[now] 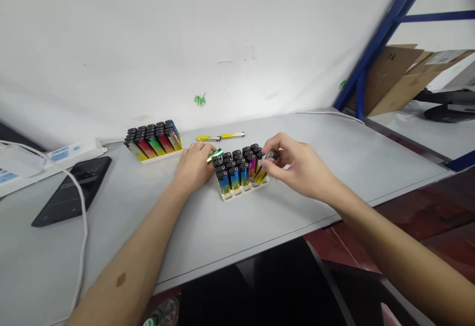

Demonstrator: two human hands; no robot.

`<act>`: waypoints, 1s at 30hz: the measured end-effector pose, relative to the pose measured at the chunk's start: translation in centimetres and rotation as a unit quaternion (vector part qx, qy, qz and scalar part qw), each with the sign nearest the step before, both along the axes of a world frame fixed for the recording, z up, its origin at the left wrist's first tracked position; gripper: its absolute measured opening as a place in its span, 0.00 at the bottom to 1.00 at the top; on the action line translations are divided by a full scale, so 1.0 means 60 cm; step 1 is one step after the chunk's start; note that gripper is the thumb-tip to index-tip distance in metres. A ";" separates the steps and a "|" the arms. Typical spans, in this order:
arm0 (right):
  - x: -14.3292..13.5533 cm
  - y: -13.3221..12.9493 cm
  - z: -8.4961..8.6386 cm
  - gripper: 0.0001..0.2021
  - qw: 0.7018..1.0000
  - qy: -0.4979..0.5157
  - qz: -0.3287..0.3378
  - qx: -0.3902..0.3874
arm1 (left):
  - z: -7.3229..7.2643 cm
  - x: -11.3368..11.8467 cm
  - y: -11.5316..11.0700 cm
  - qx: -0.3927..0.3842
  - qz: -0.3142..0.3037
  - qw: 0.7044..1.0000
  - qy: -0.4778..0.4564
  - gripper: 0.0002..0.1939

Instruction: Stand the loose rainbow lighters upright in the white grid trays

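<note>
My right hand (297,167) pinches the top of a yellow lighter (261,175) between thumb and fingers. This lighter leans at the front right corner of a white tray (243,195). Blue, purple and other shiny lighters (233,176) with black tops stand upright in rows in that tray, and several front slots show bare. On the tray's left side, my left hand (195,165) lies low on the table with curled fingers. A green lighter (215,155) sticks out from its fingertips toward the tray; the hand hides its other end.
Another tray (163,157) packed with colourful lighters stands back left. Two yellow lighters (233,135) lie by the wall. A phone (74,190), a power strip (70,153) and a white cable (83,217) occupy the left. A blue frame (371,44) and cardboard boxes (401,73) stand right.
</note>
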State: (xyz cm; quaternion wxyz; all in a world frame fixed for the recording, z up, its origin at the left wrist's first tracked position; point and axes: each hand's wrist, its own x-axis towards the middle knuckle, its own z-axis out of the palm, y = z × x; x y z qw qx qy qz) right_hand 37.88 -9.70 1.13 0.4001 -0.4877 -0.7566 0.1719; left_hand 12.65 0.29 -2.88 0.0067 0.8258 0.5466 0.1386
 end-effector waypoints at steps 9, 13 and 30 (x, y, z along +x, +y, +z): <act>-0.038 0.005 -0.017 0.15 0.983 -0.157 -0.092 0.032 | -0.006 -0.001 -0.002 0.008 -0.004 1.000 0.005 0.14; -0.044 0.000 -0.016 0.18 0.971 -0.192 -0.143 0.028 | -0.006 0.000 -0.003 0.007 -0.005 1.000 0.011 0.14; -0.050 -0.009 -0.027 0.21 0.966 -0.189 -0.164 0.062 | -0.011 -0.002 -0.002 0.012 -0.013 1.000 0.004 0.13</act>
